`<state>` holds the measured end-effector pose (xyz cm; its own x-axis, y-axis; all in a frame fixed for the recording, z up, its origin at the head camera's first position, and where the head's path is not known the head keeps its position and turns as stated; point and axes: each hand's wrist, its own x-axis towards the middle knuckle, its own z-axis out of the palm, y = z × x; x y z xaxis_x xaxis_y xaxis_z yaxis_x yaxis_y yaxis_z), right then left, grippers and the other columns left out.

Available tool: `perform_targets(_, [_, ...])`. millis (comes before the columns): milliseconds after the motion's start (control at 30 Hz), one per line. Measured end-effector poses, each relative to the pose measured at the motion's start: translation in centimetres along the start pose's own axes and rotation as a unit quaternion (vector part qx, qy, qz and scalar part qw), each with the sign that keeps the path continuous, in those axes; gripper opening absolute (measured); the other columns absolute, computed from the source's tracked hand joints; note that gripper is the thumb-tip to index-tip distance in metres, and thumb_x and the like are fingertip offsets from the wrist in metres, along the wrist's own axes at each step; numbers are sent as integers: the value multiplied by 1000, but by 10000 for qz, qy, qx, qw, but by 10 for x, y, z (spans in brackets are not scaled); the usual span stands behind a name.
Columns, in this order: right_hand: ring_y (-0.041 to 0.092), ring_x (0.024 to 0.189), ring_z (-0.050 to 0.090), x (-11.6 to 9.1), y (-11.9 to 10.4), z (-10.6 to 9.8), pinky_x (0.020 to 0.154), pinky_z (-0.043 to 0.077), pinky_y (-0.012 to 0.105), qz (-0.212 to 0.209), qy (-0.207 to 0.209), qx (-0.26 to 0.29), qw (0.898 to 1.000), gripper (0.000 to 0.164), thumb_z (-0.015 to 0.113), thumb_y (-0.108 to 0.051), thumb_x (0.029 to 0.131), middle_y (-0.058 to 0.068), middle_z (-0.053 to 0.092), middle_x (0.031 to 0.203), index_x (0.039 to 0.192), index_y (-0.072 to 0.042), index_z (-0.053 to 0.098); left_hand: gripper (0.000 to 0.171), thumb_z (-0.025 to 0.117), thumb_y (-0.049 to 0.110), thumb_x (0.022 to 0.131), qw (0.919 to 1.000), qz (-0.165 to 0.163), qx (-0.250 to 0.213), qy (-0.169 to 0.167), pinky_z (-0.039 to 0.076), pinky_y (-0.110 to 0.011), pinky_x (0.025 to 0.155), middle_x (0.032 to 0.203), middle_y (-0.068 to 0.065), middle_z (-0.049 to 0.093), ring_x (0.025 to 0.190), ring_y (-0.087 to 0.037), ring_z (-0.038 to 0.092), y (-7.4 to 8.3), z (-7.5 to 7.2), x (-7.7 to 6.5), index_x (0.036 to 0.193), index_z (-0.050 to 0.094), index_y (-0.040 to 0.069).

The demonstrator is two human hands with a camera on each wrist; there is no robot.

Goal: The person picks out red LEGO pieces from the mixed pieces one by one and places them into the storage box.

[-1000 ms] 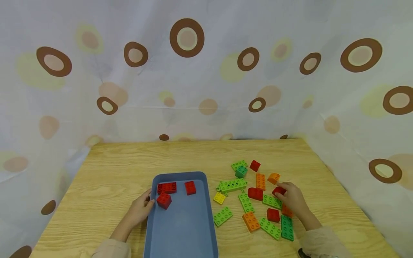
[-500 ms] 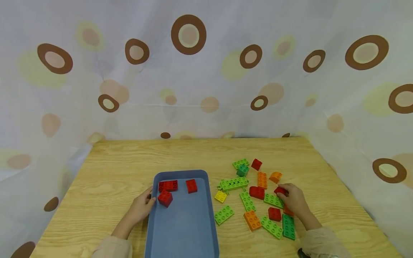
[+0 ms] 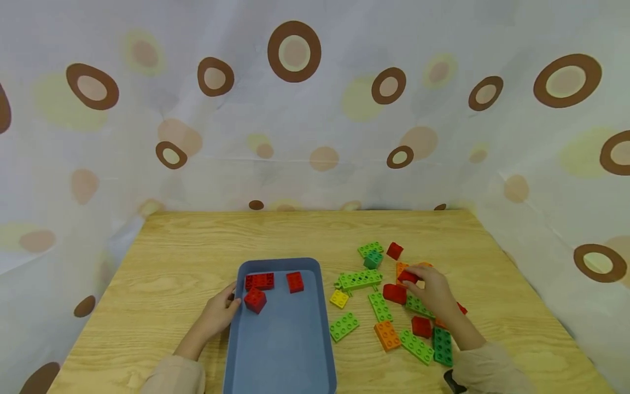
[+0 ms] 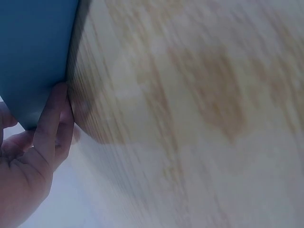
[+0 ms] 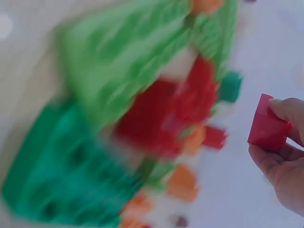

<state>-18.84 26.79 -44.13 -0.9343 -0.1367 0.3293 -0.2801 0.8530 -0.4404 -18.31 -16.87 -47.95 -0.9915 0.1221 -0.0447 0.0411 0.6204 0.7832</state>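
My left hand [image 3: 214, 317] grips the left wall of a blue-grey tray [image 3: 280, 350], thumb at the rim and fingers against the outside. The left wrist view shows these fingers [image 4: 47, 128] on the tray wall [image 4: 33, 52]. Red toy bricks [image 3: 295, 282] lie at the tray's far end. Over the loose bricks on the right, my right hand [image 3: 435, 293] pinches a small red brick [image 3: 407, 277] between thumb and fingers. In the right wrist view this red brick [image 5: 268, 126] is held up, apart from the blurred bricks below.
Right of the tray lie scattered bricks: light green plates [image 3: 360, 279], a yellow brick [image 3: 339, 299], an orange brick [image 3: 387, 335], a dark green brick [image 3: 442, 346] and more red ones [image 3: 395, 294]. A patterned cloth [image 3: 315, 109] hangs behind the wooden table [image 3: 197, 241].
My right hand has lifted the red brick and carried it leftward over the other bricks, uncovering a red piece behind the wrist. My left hand keeps its grip on the tray.
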Motion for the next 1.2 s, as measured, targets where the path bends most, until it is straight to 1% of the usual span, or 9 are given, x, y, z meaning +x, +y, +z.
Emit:
perform_targets(167, [39, 99, 61, 12, -35, 7, 76, 54, 46, -508, 92, 220, 9984, 32, 71, 0, 76, 25, 63, 108, 106, 7, 66, 46, 48, 2, 91, 10000, 21, -58, -1, 54, -45, 80, 118, -37, 53, 104, -43, 59, 0, 1, 1, 135, 39, -10])
perform_targets(300, [36, 98, 61, 23, -65, 17, 76, 54, 44, -849, -45, 359, 9957, 31, 71, -1, 76, 22, 63, 108, 106, 5, 66, 46, 48, 2, 91, 9999, 55, -96, 16, 53, -46, 82, 118, -38, 53, 105, -44, 59, 0, 1, 2, 135, 39, -10])
perform_targets(400, [33, 96, 63, 31, -89, 27, 74, 55, 40, -1101, -230, 455, 9926, 31, 71, -2, 77, 19, 63, 108, 107, 4, 66, 46, 48, 1, 90, 9999, 80, -125, 57, 53, -46, 81, 117, -38, 54, 103, -44, 59, 0, 1, 3, 134, 40, -10])
perform_targets(600, [27, 92, 63, 39, -131, 46, 75, 55, 36, -1805, -661, 854, 9776, 30, 70, -2, 78, 18, 63, 106, 107, 5, 66, 46, 48, 0, 89, 9997, 78, -192, 106, 54, -43, 78, 113, -37, 56, 99, -41, 62, -2, 3, 3, 133, 40, -10])
perform_targets(667, [26, 92, 63, 41, -142, 51, 74, 55, 35, -1951, -758, 879, 9739, 31, 70, -3, 78, 17, 62, 106, 108, 4, 66, 46, 48, 0, 89, 9997, 62, -198, 110, 54, -42, 77, 112, -36, 57, 97, -40, 63, -2, 3, 3, 133, 41, -10])
perform_targets(833, [24, 95, 62, 45, -163, 62, 75, 55, 32, -2009, -924, 833, 9717, 32, 70, -6, 80, 15, 62, 109, 110, 1, 66, 45, 49, 0, 89, 9997, 39, -184, 137, 54, -41, 76, 108, -34, 60, 94, -36, 64, -1, 2, 1, 133, 41, -10])
perform_targets(933, [23, 95, 62, 46, -171, 68, 75, 55, 30, -2060, -1029, 809, 9698, 31, 70, -6, 80, 13, 62, 109, 110, 0, 66, 45, 48, -1, 89, 9997, 69, -187, 140, 54, -42, 76, 110, -35, 59, 95, -38, 63, -1, 1, 1, 133, 41, -11])
perform_targets(1100, [22, 94, 62, 46, -180, 79, 74, 55, 29, -2133, -1276, 851, 9649, 29, 70, -6, 80, 12, 63, 107, 108, -1, 67, 46, 48, -2, 89, 9995, 80, -260, 142, 55, -42, 75, 110, -35, 58, 95, -39, 63, 0, 1, 0, 133, 41, -10])
perform_targets(1200, [22, 94, 61, 44, -181, 90, 74, 54, 25, -2151, -1531, 836, 9609, 29, 70, -6, 80, 12, 63, 108, 108, 0, 67, 46, 48, -2, 89, 9995, 65, -265, 145, 55, -41, 74, 110, -35, 58, 94, -38, 63, -1, 1, 0, 133, 41, -9])
